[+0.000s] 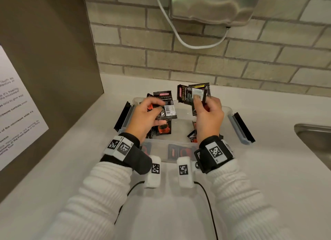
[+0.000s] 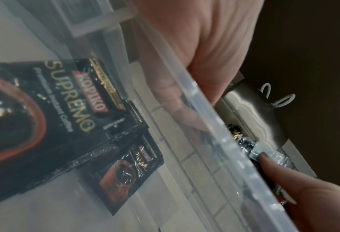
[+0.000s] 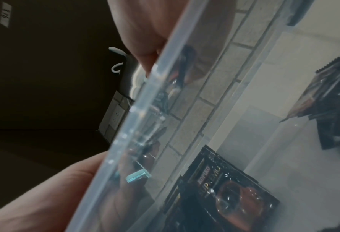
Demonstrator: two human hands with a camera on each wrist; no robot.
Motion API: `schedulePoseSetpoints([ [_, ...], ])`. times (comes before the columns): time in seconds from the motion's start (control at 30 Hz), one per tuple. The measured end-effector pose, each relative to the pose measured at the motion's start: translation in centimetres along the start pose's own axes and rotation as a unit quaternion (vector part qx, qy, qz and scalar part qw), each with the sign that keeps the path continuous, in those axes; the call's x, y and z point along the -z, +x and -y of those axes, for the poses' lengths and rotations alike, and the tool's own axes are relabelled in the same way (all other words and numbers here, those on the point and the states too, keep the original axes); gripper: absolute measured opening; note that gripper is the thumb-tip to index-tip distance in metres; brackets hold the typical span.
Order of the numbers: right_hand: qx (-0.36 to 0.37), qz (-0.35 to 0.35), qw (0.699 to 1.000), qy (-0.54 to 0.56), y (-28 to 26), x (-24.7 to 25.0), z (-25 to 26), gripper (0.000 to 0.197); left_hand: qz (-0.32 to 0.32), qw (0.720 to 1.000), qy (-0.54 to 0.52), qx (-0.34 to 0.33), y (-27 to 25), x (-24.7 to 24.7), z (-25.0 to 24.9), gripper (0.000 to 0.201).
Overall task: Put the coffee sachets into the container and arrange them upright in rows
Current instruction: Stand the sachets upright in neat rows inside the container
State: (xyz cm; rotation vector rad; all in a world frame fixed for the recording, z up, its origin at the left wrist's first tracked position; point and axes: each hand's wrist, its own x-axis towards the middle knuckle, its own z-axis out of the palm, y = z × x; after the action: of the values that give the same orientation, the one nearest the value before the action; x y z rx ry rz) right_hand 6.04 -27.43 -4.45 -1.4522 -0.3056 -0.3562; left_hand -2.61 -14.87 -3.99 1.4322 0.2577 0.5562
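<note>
A: Head view. Clear rectangular plastic container (image 1: 179,114) sits on the white countertop (image 1: 268,168), near the brick wall, black-and-blue latch flaps folded out at both ends. What's the left hand doing?

B: Left hand (image 1: 146,117) is over the container's left half, fingers curled round a black Kopiko Supremo coffee sachet (image 1: 165,105) — back face up, barcode showing. More sachets sit behind it in the same grip; how many, I cannot tell.

A: Right hand?

B: Right hand (image 1: 208,117) is raised over the right half, thumb and fingers pinching a small fan of black coffee sachets (image 1: 192,95), held above the rim. Loose black sachets with a red cup picture (image 1: 163,129) lie tumbled on the container floor, none in rows.

A: Surroundings?

B: Steel sink (image 1: 315,141) at the right edge, a brown appliance side with a white notice on the left, a metal wall unit with a white cable above.

A: Left wrist view.

B: Camera looks through the container wall. The translucent rim (image 2: 214,125) crosses diagonally. Two sachets (image 2: 74,113) lean inside, labels readable. Palm above the rim, and a fingertip (image 2: 272,166) pressing crinkled foil beyond it.

A: Right wrist view.

B: Same rim (image 3: 137,113) diagonal again. The hand (image 3: 42,196) is closed, its hold blurred through the plastic. One sachet (image 3: 224,193) lies on the floor inside, another pile (image 3: 331,109) farther off.
</note>
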Motion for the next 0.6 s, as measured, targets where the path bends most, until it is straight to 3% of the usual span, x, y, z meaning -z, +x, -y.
schedulePoseSetpoints([
  [0.07,0.045,0.001,0.999,-0.020,-0.1,0.0,-0.1,0.018,0.013,1.000,0.009,0.022,0.2,-0.1,0.3,0.022],
  [0.13,0.107,0.055,0.991,-0.067,-0.3,-0.4,-0.2,0.021,0.015,0.999,0.011,0.037,0.4,-0.3,0.4,0.022],
  [0.23,0.208,0.140,0.949,-0.189,-0.6,-0.9,-0.8,0.021,0.020,0.998,-0.028,0.055,0.5,-0.2,0.3,0.019],
  [0.33,0.261,0.198,0.916,-0.233,-0.7,-1.0,-0.9,0.023,0.027,0.997,-0.047,0.061,0.5,-0.1,0.3,0.025],
  [0.4,0.220,0.250,0.912,-0.241,-0.8,-1.0,-0.6,0.033,0.019,0.998,-0.019,0.054,0.5,-0.1,0.5,0.021],
  [0.47,0.132,0.265,0.937,-0.185,-0.9,-1.0,-0.2,0.040,0.008,0.998,-0.012,0.056,0.6,0.0,0.7,0.014],
  [0.53,0.014,0.211,0.972,-0.106,-0.6,-0.8,0.2,0.037,0.003,0.998,-0.004,0.063,0.7,0.1,0.9,0.013],
  [0.6,-0.074,0.164,0.982,-0.063,-0.3,-0.6,0.3,0.029,0.008,0.998,0.007,0.065,0.7,0.2,0.9,0.013],
])
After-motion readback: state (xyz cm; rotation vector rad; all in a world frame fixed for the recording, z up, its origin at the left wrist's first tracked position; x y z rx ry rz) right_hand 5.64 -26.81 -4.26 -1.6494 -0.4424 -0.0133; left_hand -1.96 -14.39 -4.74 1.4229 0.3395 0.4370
